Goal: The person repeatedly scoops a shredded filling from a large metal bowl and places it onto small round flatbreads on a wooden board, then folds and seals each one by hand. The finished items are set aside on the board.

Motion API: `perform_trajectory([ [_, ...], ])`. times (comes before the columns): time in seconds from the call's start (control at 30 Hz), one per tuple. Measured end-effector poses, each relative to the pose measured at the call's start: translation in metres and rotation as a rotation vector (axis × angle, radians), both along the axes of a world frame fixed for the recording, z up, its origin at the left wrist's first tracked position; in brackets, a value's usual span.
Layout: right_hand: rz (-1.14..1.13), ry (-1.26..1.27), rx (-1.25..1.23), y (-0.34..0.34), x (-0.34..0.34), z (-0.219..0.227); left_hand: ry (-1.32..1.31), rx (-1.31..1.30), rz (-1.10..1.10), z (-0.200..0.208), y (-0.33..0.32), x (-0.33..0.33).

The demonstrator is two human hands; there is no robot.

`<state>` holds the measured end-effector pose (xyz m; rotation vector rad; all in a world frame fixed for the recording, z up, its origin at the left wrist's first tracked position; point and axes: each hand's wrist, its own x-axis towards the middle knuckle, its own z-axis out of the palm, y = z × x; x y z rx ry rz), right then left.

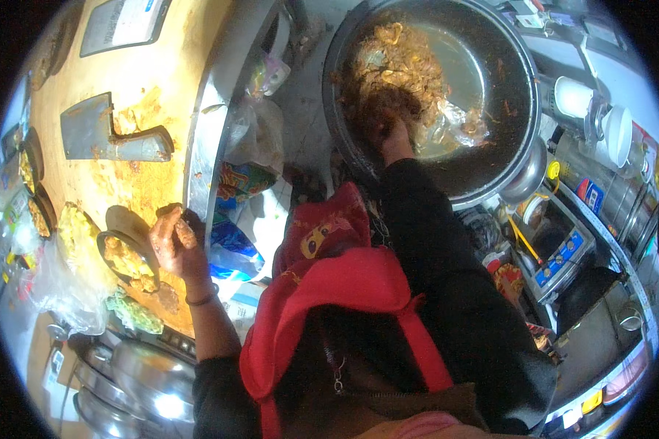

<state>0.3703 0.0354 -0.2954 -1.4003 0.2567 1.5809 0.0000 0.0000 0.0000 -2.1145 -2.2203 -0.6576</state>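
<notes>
My right hand (394, 140) reaches down into a large dark round pot (507, 157), at the left side of a heap of brown, saucy food pieces (403, 62). Its fingers are in shadow among the food, so their grip is hidden. A crumpled clear plastic bag (461, 126) lies beside the heap, partly on the wet pot bottom. My left hand (177, 241), smeared with sauce, is raised by the edge of the wooden board (165, 66). Its fingers are curled in, with nothing visible in them. Just left of it stands a dark-rimmed bowl (128, 260) of yellow-brown pieces.
A cleaver (113, 132) lies on the stained board, with a flat grey-white device (122, 28) beyond it. Plastic bags (66, 282) and metal bowls (154, 373) are at the lower left. A blue-panelled appliance (553, 245) and white bowls (615, 135) stand at the right.
</notes>
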Motion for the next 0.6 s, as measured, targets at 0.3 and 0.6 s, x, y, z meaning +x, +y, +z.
perform_trajectory([
  [0.3, -0.138, 0.511, 0.392, 0.097, 0.075, 0.075, -0.042, 0.032, -0.030, -0.008, 0.000, -0.001],
  [0.6, -0.273, -0.170, -0.068, 0.011, 0.054, 0.042, 0.005, -0.013, 0.006, -0.009, -0.002, -0.002],
])
